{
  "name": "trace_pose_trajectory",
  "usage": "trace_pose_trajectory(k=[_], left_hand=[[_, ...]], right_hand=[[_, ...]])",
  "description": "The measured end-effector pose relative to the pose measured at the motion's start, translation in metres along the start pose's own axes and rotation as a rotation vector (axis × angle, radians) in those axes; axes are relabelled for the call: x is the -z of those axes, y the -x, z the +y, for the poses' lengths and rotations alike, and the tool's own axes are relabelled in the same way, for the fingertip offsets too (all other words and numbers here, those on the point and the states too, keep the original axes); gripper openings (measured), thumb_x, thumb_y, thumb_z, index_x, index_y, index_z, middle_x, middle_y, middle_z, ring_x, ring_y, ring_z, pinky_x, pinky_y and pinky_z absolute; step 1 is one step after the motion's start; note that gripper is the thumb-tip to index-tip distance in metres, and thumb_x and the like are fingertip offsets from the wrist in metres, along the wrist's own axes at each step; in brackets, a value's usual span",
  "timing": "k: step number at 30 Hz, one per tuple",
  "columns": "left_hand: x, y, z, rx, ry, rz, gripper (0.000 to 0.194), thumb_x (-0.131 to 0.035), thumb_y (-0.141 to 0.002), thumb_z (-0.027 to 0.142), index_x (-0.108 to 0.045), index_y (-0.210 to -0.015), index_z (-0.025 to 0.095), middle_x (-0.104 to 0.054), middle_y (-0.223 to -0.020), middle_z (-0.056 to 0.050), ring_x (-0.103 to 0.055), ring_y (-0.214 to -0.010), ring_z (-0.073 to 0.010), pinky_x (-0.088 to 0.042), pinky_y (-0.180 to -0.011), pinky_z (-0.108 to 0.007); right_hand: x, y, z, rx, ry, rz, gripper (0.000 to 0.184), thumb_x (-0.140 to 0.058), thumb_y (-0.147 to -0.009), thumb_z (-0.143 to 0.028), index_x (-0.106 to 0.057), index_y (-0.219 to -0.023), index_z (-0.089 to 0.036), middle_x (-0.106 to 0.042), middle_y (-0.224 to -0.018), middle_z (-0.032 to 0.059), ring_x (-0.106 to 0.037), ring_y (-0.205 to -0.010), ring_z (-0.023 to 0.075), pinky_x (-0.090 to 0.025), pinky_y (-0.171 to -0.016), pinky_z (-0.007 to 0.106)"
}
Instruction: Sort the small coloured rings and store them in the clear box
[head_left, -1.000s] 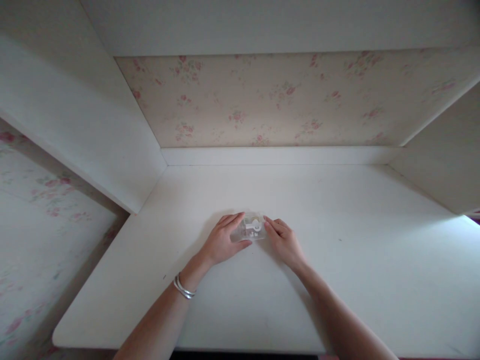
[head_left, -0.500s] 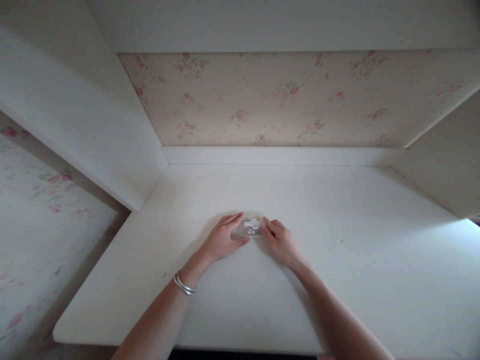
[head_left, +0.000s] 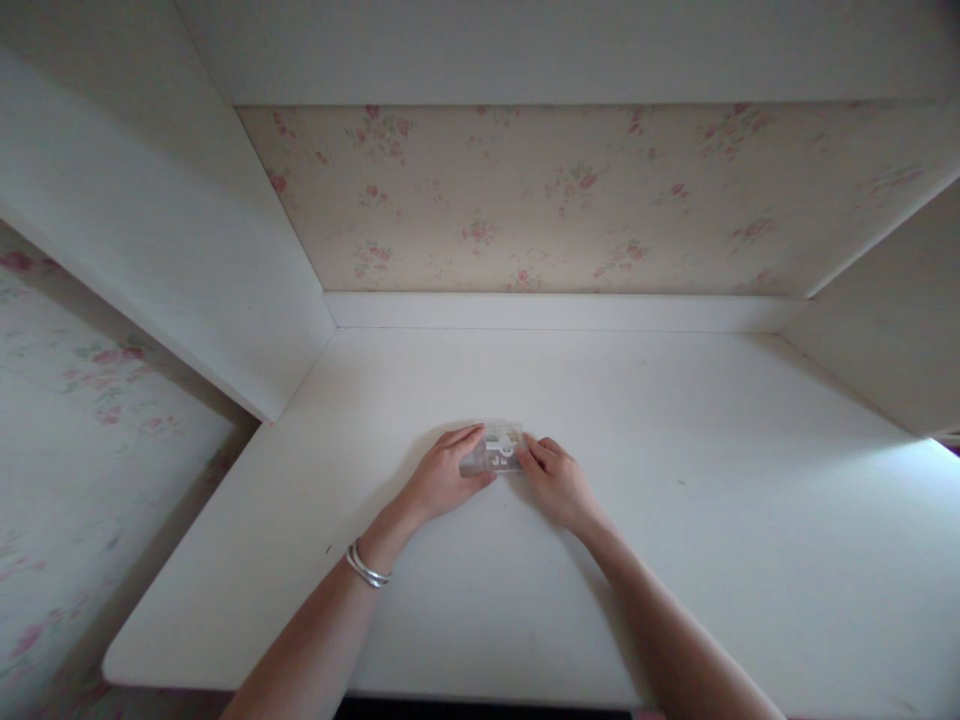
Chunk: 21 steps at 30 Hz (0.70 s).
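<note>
A small clear plastic box (head_left: 491,463) with a white pattern on its top lies on the white desk between my two hands. My left hand (head_left: 442,474) grips its left end, fingers along the far side and thumb along the near side. At the right end, my right hand (head_left: 556,482) pinches the box's edge with the thumb on top and the fingers curled. Part of each end is hidden by my fingers, and the contents are too small to make out. Silver bangles (head_left: 367,565) circle my left wrist.
The white desk (head_left: 735,560) has a raised back strip (head_left: 570,312) below flowered wallpaper (head_left: 480,200). White panels stand at the left (head_left: 195,250) and right (head_left: 885,330), and a shelf (head_left: 570,50) overhangs the back. The desk's rounded front-left corner shows at lower left.
My right hand and the white-patterned part of the box have shifted very slightly left. Both hands keep their hold at the two ends.
</note>
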<state>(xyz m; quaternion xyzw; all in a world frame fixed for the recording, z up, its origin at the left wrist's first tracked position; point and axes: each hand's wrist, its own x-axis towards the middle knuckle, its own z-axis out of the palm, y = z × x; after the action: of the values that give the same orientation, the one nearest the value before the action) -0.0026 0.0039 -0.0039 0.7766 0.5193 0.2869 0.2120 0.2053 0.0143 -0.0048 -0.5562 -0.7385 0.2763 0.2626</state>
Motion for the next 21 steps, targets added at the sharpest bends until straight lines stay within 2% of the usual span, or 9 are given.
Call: trace_pose_trajectory(k=[6, 12, 18, 21], left_hand=[[-0.0019, 0.0007, 0.0000, 0.023, 0.051, 0.015, 0.063, -0.068, -0.075, 0.035, -0.046, -0.133, 0.021, -0.049, -0.136, -0.009, -0.045, -0.125, -0.0229, -0.037, -0.108, -0.041], [-0.0024, 0.0006, 0.0041, 0.033, 0.116, 0.044, 0.064, -0.071, -0.071, 0.032, -0.048, -0.130, 0.023, -0.055, -0.130, -0.008, -0.056, -0.113, -0.0218, -0.044, -0.101, -0.039], [-0.0021, 0.0004, 0.0059, 0.029, 0.118, 0.031, 0.063, -0.072, -0.070, 0.033, -0.051, -0.128, 0.023, -0.056, -0.128, -0.007, -0.055, -0.114, -0.0224, -0.044, -0.101, -0.038], [-0.0026, 0.0006, 0.0055, 0.014, 0.102, 0.019, 0.060, -0.071, -0.073, 0.035, -0.052, -0.128, 0.023, -0.056, -0.129, -0.007, -0.052, -0.118, -0.0223, -0.042, -0.104, -0.038]], right_hand=[[0.0009, 0.0001, -0.0015, -0.020, 0.025, -0.016, 0.041, -0.033, -0.094, -0.043, -0.061, -0.113, -0.021, -0.061, -0.093, 0.0065, -0.059, -0.081, 0.0171, -0.042, -0.074, 0.028], [0.0004, 0.0011, -0.0025, -0.024, 0.023, -0.003, 0.041, -0.034, -0.093, -0.043, -0.058, -0.119, -0.021, -0.061, -0.099, 0.0078, -0.059, -0.084, 0.0179, -0.043, -0.076, 0.028], [-0.0002, 0.0029, 0.0028, -0.032, -0.009, 0.007, 0.045, -0.037, -0.092, -0.045, -0.050, -0.130, -0.024, -0.059, -0.100, 0.0065, -0.059, -0.079, 0.0164, -0.044, -0.072, 0.028], [-0.0001, 0.0029, 0.0059, -0.046, -0.020, 0.008, 0.051, -0.039, -0.091, -0.046, -0.045, -0.135, -0.020, -0.058, -0.096, 0.0064, -0.058, -0.077, 0.0164, -0.044, -0.070, 0.028]])
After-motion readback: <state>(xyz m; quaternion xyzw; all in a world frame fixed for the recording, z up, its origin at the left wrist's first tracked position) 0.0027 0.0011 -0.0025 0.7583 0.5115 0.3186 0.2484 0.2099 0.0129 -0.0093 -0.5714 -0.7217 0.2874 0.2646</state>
